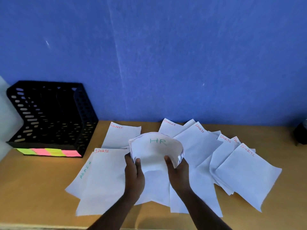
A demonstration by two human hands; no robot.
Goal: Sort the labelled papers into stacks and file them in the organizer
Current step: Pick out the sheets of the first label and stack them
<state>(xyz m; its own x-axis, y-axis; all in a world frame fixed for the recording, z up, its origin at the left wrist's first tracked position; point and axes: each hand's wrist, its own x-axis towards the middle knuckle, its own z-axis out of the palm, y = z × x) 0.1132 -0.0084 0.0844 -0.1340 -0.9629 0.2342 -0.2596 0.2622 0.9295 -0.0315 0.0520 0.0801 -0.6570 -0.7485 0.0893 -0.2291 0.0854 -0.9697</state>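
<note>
Now we hold HR stack [156,146] above table [41,188]: left hand [133,173] and right hand [178,171] both clasp sides, bowing sheets, probably to square edges. Loose papers [245,173] fanned so labels show. Organizer [49,117] far left, tabs facing us.

Both hands raised over bench [41,188], gripping bowed sheaf of papers [154,151] headed "HR": left hand [133,176] at left edge, right hand [178,173] at right edge, thumbs on top. Loose sheets [245,173] marked "SPORTS", "FINANCE", "ADMIN" fanned across bench beneath. Black perforated organizer [49,117] at left against blue wall [166,55], green and pink labels [48,152] along front.
</note>
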